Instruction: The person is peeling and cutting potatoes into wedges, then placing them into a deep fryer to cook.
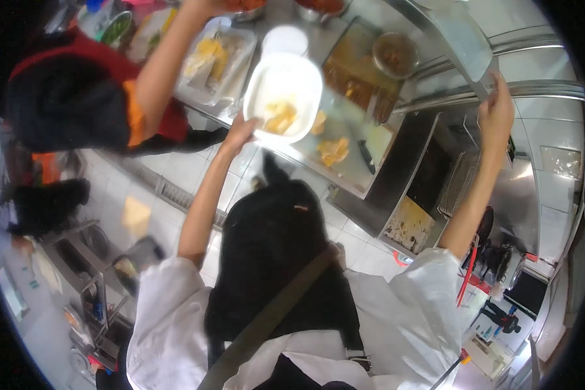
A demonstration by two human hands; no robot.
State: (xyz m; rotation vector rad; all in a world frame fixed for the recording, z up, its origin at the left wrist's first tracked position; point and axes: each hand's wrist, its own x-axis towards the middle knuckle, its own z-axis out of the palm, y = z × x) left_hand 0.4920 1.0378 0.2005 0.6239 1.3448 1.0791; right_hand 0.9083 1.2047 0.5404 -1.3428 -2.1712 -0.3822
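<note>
Plastic, we judge, makes up the white dish [287, 79] raised in our left hand [240, 132], just over the near edge of the table [335, 28]. Our left fingers are closed on its lower left corner, with no other support that we can see. It should be light and fairly stiff, perhaps giving slightly at the rim. The smooth wall could turn slippery if wet or oily. We would not expect it to be fragile, but a one-corner hold lets the far side dip, and the yellow pieces [281, 118] inside look loose enough to slide. Two opposite sides of the rim, or a palm beneath, would make a steadier hold.

To our eyes the dish is a rounded rectangle, plain and glossy, with a broad pale rim. Its yellow pieces gather toward the end nearest us, leaving the far part bare. Just beside it, similar pieces [333, 152] lie on a pale board [337, 109] near a dark-handled knife [366, 156].

Our right hand [496, 110] reaches high to the corner of a shiny panel [467, 49]; we cannot tell whether those fingers grip it or only touch it.
</note>
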